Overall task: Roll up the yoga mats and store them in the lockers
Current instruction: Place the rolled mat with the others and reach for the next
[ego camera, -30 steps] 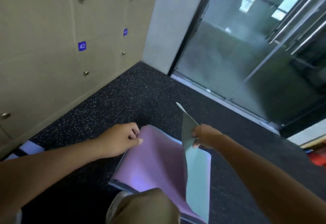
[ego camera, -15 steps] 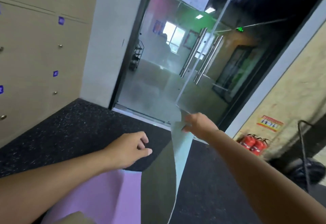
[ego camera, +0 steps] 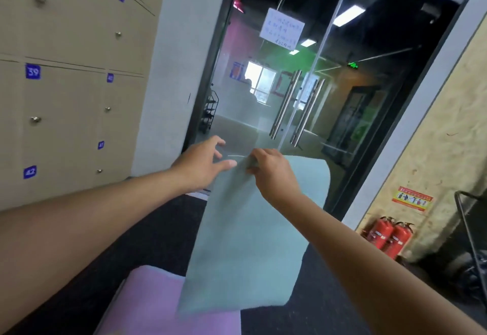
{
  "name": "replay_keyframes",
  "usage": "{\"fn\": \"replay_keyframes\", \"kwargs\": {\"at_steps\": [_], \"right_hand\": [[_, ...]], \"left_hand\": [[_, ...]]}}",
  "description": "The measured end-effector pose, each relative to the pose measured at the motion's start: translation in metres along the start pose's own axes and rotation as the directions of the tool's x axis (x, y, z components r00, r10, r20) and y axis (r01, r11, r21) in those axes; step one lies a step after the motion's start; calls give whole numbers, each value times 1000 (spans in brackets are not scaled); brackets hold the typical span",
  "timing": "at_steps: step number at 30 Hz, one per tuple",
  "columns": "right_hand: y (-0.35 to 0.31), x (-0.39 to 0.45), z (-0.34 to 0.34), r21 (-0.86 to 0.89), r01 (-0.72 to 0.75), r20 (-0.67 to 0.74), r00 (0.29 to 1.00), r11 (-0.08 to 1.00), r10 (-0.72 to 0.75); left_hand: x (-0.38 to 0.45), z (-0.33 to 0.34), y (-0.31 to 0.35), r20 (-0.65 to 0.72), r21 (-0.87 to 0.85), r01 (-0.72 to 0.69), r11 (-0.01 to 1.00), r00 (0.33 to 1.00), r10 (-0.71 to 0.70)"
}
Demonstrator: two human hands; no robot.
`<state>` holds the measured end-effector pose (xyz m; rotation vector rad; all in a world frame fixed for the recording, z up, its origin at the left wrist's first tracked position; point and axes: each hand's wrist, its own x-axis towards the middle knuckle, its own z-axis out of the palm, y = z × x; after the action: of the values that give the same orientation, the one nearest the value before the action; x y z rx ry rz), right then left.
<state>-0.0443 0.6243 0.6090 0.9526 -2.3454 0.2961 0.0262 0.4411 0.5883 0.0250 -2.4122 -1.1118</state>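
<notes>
Pale green foam, the green mat [ego camera: 245,242] hangs lifted in front of us, its long axis running from the raised top edge near the hands down and toward us to its lower edge, which lies over the pink mat [ego camera: 168,305]. We note that the top edge points away, toward the glass door [ego camera: 295,102], and the far right corner curls over. Our right hand [ego camera: 272,174] pinches that top edge between thumb and curled fingers. Our left hand [ego camera: 204,164] is beside it, fingers spread and loose — the thumb tip lies at the mat's upper left corner, though we cannot tell whether it presses there; it grips nothing.

The pink mat lies flat on the dark speckled floor [ego camera: 147,242] at the bottom of the view, its length heading toward us and out of frame. Beige lockers [ego camera: 66,97] with blue number tags — 39 and 42 are legible — line the wall on the left, doors closed. Two red fire extinguishers [ego camera: 390,237] stand against the right wall, well apart from both mats.
</notes>
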Motion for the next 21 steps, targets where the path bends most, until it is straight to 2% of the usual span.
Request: {"fn": "replay_keyframes", "kwargs": {"at_steps": [4, 7, 10, 13, 21], "right_hand": [[-43, 5, 0, 54, 42, -22, 999, 998, -41], [-72, 1, -1, 101, -2, -10, 1000, 995, 3], [-91, -12, 12, 238, -129, 101, 989, 963, 108], [-110, -33, 44, 384, -177, 225, 970, 906, 93], [-178, -83, 113, 489, -256, 369, 927, 834, 69]], "left_hand": [[-3, -48, -4, -65, 160, -101, 982, 992, 113], [-16, -79, -13, -98, 217, -114, 970, 986, 138], [-39, -105, -35, -145, 205, -68, 976, 985, 99], [-65, -131, -67, -184, 167, -19, 986, 982, 50], [-146, -208, -127, -181, 227, 108, 968, 981, -67]]}}
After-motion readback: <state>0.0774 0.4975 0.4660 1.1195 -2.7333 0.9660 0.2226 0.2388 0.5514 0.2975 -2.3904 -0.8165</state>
